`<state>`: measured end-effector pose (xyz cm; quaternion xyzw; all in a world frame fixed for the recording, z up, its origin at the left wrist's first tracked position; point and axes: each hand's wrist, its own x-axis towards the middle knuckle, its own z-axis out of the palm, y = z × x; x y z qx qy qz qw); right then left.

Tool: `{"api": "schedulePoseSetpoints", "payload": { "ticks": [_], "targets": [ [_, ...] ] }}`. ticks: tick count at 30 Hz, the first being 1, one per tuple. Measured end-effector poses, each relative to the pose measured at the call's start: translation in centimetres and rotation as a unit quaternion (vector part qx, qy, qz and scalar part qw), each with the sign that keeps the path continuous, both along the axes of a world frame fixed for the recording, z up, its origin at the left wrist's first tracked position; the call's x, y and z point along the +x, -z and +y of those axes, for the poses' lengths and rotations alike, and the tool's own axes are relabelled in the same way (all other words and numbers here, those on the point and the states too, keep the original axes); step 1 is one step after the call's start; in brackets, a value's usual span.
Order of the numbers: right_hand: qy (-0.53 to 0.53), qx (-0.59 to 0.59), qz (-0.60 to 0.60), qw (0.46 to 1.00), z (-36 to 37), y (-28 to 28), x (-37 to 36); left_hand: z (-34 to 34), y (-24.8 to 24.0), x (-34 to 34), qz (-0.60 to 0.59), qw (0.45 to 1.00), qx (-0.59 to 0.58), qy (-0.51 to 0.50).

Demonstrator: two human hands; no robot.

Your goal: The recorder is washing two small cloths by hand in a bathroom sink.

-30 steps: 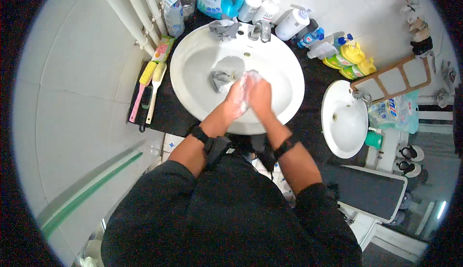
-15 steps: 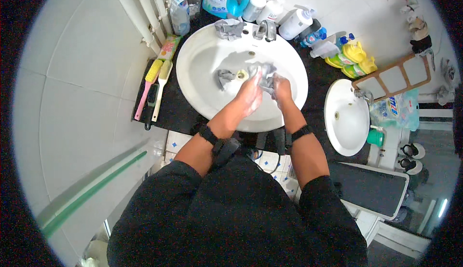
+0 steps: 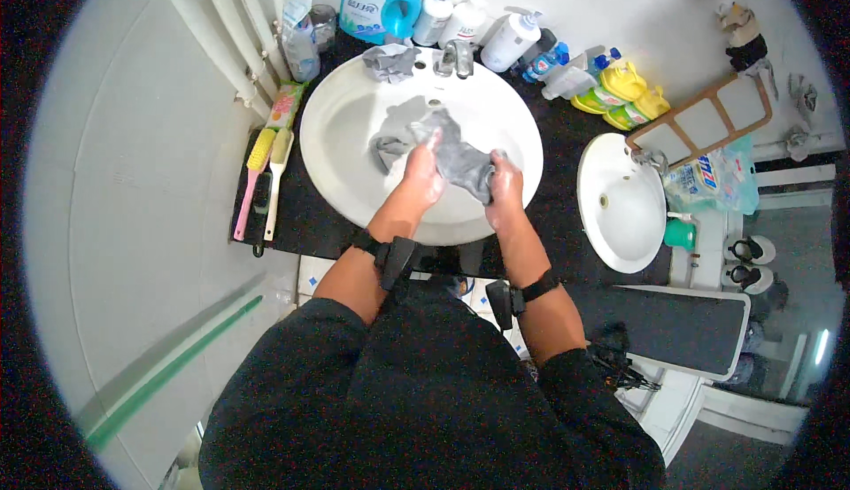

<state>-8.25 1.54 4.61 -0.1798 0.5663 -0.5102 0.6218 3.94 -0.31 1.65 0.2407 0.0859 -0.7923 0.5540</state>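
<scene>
Above the white washbasin [image 3: 341, 145], a wet grey sock [image 3: 464, 162] is stretched between my two hands. My left hand [image 3: 423, 176] grips it near its upper left part, with white suds on the skin. At the other end my right hand [image 3: 506, 187] is closed on the fabric. Another crumpled grey cloth [image 3: 390, 148] lies in the bowl just left of my left hand, partly hidden by it. A third grey bundle of cloth [image 3: 390, 62] rests on the basin's back rim, beside the metal faucet [image 3: 455, 58].
Behind the basin stand a blue detergent jug [image 3: 379, 3], pump bottles [image 3: 434, 14] and yellow bottles [image 3: 611, 90]. Several brushes [image 3: 256, 176] lie on the black counter [image 3: 319, 233] at the left. On the right are a smaller basin [image 3: 620, 207] and a wood-framed panel [image 3: 704, 127].
The sock was bunched between my hands and is now spread out. My hands have moved further apart, and the whole view has shifted slightly.
</scene>
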Motion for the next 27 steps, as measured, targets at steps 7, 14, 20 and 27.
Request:
{"api": "schedulePoseSetpoints", "payload": {
  "ticks": [7, 14, 20, 27],
  "targets": [
    [-0.079, -0.157, 0.61, 0.773, -2.8, -1.1, 0.5, 1.9, -1.5, -3.4, -0.091, 0.985, -0.133, 0.069],
    [-0.203, -0.187, 0.67, 0.689, -0.7, -0.6, 3.7, 1.8, -0.5, -0.6, 0.035, 0.987, -0.137, 0.072],
    [-0.173, -0.074, 0.688, 0.701, -1.1, -1.0, 3.9, 2.2, 0.5, -1.0, 0.021, 0.994, -0.104, 0.037],
    [-0.193, -0.122, 0.685, 0.692, -3.4, -0.6, 1.6, 2.4, -0.4, -1.8, 0.042, 0.988, -0.149, 0.015]
  ]
}}
